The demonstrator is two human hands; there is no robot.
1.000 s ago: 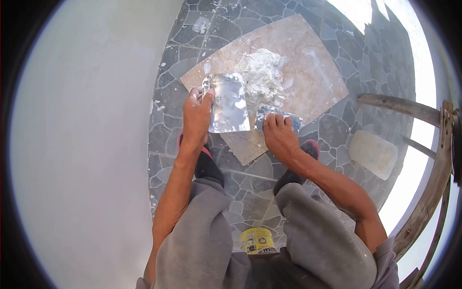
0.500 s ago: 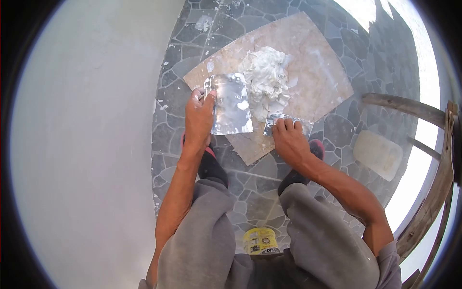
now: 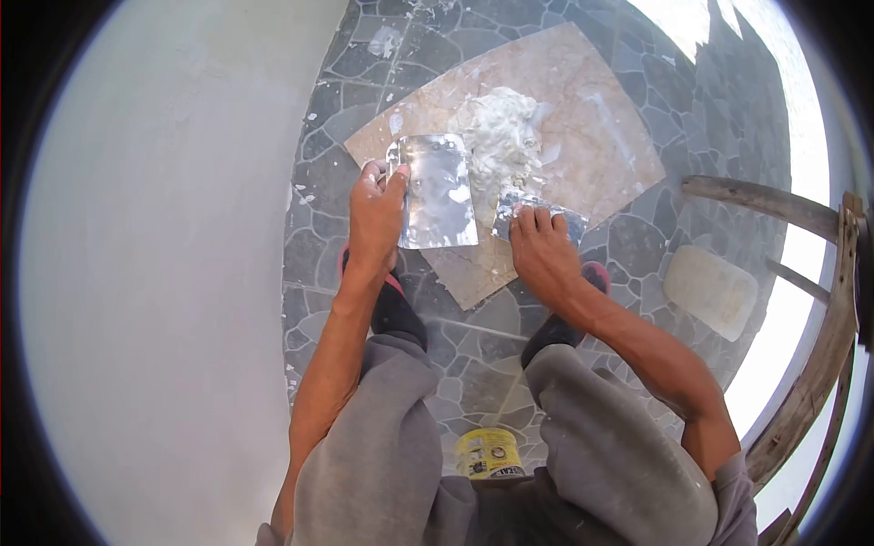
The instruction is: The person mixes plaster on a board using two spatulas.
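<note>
- A pale plastered wall (image 3: pixel 155 273) fills the whole left side of the view, smooth and bare.
- Beside it runs the floor (image 3: pixel 719 136), dark grey crazy-paving stone with light joints, sunlit at the top right.
- On that floor lies a beige marble slab (image 3: pixel 592 109), set at an angle like a diamond, streaked with white smears.
- The person is bent over it in grey trousers (image 3: pixel 382 455), dark shoes planted just below the slab's near corner.
- A weathered wooden frame (image 3: pixel 819 346) curves along the right edge, well apart from the work.
- A pale flat stone (image 3: pixel 710 291) sits on the floor to the right of the slab.
- In the middle of the slab, a heap of white plaster (image 3: pixel 501 136), lumpy and wet-looking.
- The left hand (image 3: pixel 375 218) is clenched on the left edge of a broad steel trowel (image 3: pixel 437 193), thumb on top; the blade is held flat, just left of the plaster heap, with a white dab on it.
- The right hand (image 3: pixel 542 250) grips a small putty knife (image 3: pixel 533 211), fingers pressed on its blade, which meets the near edge of the plaster.
- Down between the knees, a yellow tin (image 3: pixel 490 453) stands on the floor.
</note>
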